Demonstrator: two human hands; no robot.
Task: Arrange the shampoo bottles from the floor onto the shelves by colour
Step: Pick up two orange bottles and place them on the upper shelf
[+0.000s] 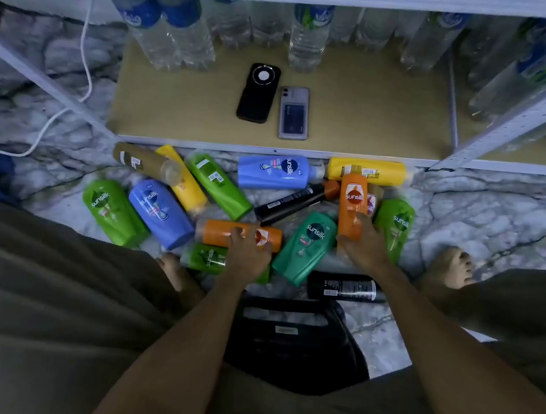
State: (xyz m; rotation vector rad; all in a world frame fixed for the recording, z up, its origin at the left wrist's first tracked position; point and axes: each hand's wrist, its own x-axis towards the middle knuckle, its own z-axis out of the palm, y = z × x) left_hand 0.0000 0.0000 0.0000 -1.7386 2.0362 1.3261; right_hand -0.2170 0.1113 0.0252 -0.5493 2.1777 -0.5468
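Several shampoo bottles lie scattered on the marble floor in front of the lowest shelf (357, 128). My left hand (248, 251) rests on top of an orange bottle (218, 233) lying sideways, fingers curled over it. My right hand (364, 243) grips the lower end of a second orange bottle (353, 198) that points toward the shelf. Around them lie two blue bottles (277, 172) (160, 211), green ones (111, 210) (218, 186) (396, 225), a teal one (309, 244), yellow ones (368, 171) (183, 180), two black ones (290, 203) (344, 286) and a brown one (142, 159).
Two phones (258, 92) (294, 113) lie on the wooden shelf board, with clear water bottles (308, 38) standing behind them. A white cable (86, 62) hangs at the left. A black basket (294, 340) sits between my knees. My bare feet (450, 266) flank the pile.
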